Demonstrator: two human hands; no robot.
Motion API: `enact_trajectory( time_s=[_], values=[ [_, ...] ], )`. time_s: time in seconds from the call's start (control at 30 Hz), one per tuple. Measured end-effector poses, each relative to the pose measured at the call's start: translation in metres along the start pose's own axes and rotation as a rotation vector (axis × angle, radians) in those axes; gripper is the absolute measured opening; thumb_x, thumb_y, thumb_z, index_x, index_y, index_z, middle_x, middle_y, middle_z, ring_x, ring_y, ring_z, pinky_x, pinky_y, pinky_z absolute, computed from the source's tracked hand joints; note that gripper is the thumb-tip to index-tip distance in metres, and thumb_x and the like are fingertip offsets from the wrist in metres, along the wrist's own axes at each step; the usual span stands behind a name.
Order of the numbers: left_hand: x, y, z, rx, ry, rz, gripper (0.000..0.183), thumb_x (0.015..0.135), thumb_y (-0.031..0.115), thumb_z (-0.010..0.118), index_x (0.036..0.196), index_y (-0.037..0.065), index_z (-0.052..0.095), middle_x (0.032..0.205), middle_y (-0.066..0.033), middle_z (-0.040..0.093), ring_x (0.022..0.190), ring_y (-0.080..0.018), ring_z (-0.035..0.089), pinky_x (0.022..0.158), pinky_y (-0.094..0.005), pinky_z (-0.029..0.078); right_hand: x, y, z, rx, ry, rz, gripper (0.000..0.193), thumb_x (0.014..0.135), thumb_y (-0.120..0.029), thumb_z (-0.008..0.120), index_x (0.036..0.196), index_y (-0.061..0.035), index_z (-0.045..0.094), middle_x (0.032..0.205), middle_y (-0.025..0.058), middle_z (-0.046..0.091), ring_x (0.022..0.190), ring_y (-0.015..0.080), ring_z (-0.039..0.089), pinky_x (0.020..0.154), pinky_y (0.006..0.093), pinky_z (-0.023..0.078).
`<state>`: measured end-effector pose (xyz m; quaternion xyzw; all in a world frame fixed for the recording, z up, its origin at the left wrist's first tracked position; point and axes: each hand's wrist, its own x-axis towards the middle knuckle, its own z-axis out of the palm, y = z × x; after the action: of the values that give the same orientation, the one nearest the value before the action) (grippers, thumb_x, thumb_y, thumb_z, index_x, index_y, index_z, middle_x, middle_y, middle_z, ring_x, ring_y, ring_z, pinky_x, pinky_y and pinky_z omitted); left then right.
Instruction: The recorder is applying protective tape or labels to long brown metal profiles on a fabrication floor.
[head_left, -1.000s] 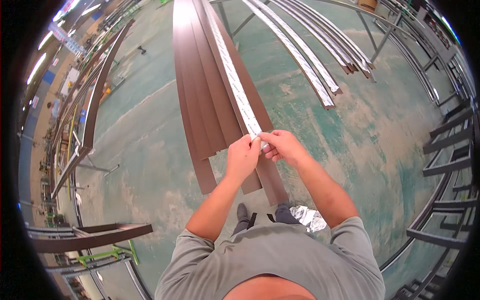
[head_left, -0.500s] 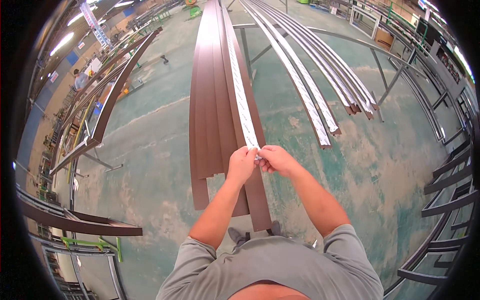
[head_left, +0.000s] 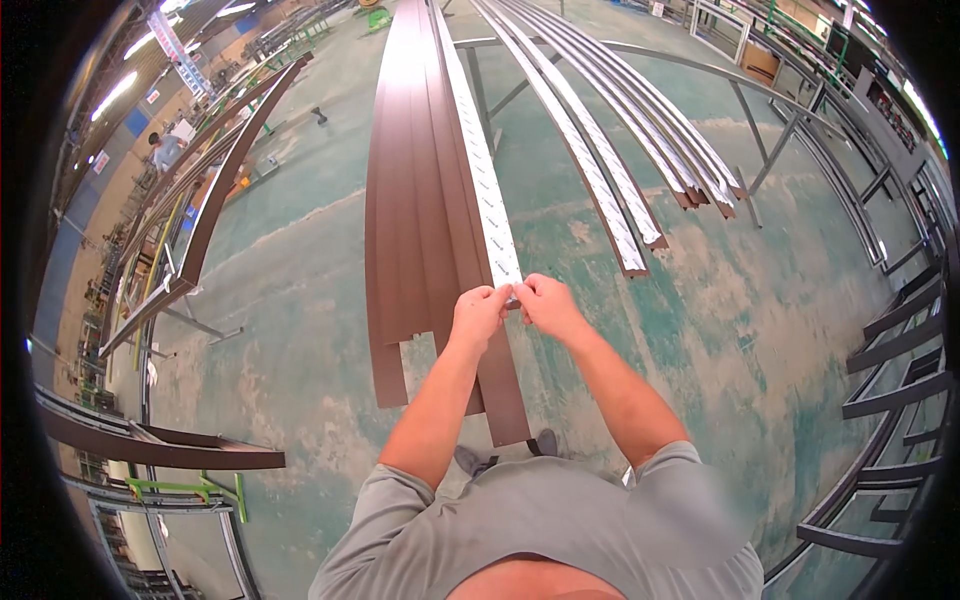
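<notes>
A long white film strip with dark printed marks (head_left: 484,190) runs lengthwise over a brown profile (head_left: 506,395), its near end at my hands. My left hand (head_left: 480,317) pinches the left corner of that end between thumb and fingers. Close beside it, my right hand (head_left: 551,306) pinches the right corner with its fingers curled. Below my hands the profile's bare brown face continues toward my feet. Several more brown profiles (head_left: 405,215) lie side by side to the left, their near ends uneven.
Film-covered profiles (head_left: 612,215) rest on a grey metal stand (head_left: 760,130) to the right. Brown frames (head_left: 220,180) stand at the left, with another brown piece (head_left: 170,447) lower down. Dark frames (head_left: 900,395) line the right edge. A person (head_left: 165,150) is far left.
The film strip has shifted right across its profile, covering the brown margin that showed along its right side. Both hands sit slightly higher in view, still pinching the end. The view has shifted a little.
</notes>
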<state>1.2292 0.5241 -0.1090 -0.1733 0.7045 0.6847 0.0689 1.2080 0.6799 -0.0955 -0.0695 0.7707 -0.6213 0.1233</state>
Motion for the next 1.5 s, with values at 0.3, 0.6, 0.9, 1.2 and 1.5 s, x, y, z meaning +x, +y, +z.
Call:
enact_trajectory(
  time_s=[0.3,0.6,0.9,1.2,1.5],
  values=[
    [-0.004,-0.022,0.007,0.566,0.274,0.475,0.037,0.089,0.03,0.054,0.07,-0.002,0.06,0.066,-0.0173,0.061,0.066,-0.0315,0.061,0.065,-0.0432,0.045,0.001,0.023,0.008,-0.366,0.125,-0.178,0.029,0.086,-0.028,0.057,0.079,-0.0001,0.062,0.075,0.0223,0.064,0.074,0.0421,0.062,0.065,0.0472,0.048],
    [-0.005,-0.022,-0.003,0.854,0.298,0.43,0.034,0.085,0.029,0.051,0.072,-0.001,0.062,0.077,-0.022,0.063,0.078,-0.0393,0.061,0.072,-0.0488,0.046,0.002,0.037,0.026,-0.45,0.146,-0.162,0.03,0.086,-0.029,0.055,0.078,-0.0014,0.062,0.079,0.023,0.065,0.077,0.0431,0.062,0.07,0.0508,0.048],
    [0.006,-0.036,0.014,1.007,0.277,0.317,0.034,0.086,0.029,0.048,0.075,0.002,0.066,0.084,-0.0201,0.067,0.084,-0.0378,0.064,0.076,-0.0493,0.05,0.012,0.065,0.023,-0.61,0.117,-0.076,0.03,0.087,-0.031,0.055,0.084,-0.0024,0.064,0.085,0.0235,0.066,0.083,0.0427,0.063,0.075,0.0515,0.049],
    [0.016,-0.048,0.024,1.132,0.247,0.304,0.034,0.085,0.028,0.047,0.08,0.002,0.069,0.089,-0.0194,0.068,0.086,-0.0369,0.065,0.077,-0.0491,0.052,0.016,0.11,0.033,-0.656,0.365,-0.228,0.029,0.086,-0.031,0.057,0.089,-0.0049,0.068,0.086,0.0223,0.067,0.087,0.0406,0.064,0.081,0.0482,0.05],
    [0.016,-0.046,0.02,1.154,0.217,0.168,0.036,0.086,0.029,0.047,0.084,0.002,0.07,0.094,-0.0191,0.069,0.088,-0.0369,0.066,0.079,-0.0483,0.053,0.029,0.1,0.027,-0.57,0.082,0.062,0.033,0.084,-0.036,0.058,0.084,-0.0058,0.07,0.081,0.016,0.069,0.081,0.0325,0.067,0.076,0.0419,0.051]
  ],
)
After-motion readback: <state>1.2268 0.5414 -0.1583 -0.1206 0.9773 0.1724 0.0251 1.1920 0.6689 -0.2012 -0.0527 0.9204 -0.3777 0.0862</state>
